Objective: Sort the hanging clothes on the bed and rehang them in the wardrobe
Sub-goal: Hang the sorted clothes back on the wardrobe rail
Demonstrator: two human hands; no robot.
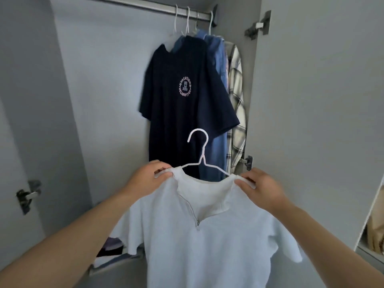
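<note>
A pale blue-white zip-neck shirt (207,242) hangs on a white hanger (202,156) that I hold up in front of the open wardrobe. My left hand (149,177) pinches the shirt's left shoulder over the hanger end. My right hand (261,186) pinches the right shoulder the same way. The hanger's hook stands upright, well below the metal rail (145,6). On the rail at the right hang a navy T-shirt (187,100) with a round print, a blue denim garment (214,59) and a plaid shirt (236,96).
The wardrobe's grey back wall (104,90) spans the left half under the rail. An open door (322,100) with hinges stands on the right, another hinge (28,194) on the left panel. Folded items (112,246) lie low inside. A shelf compartment (376,235) shows at far right.
</note>
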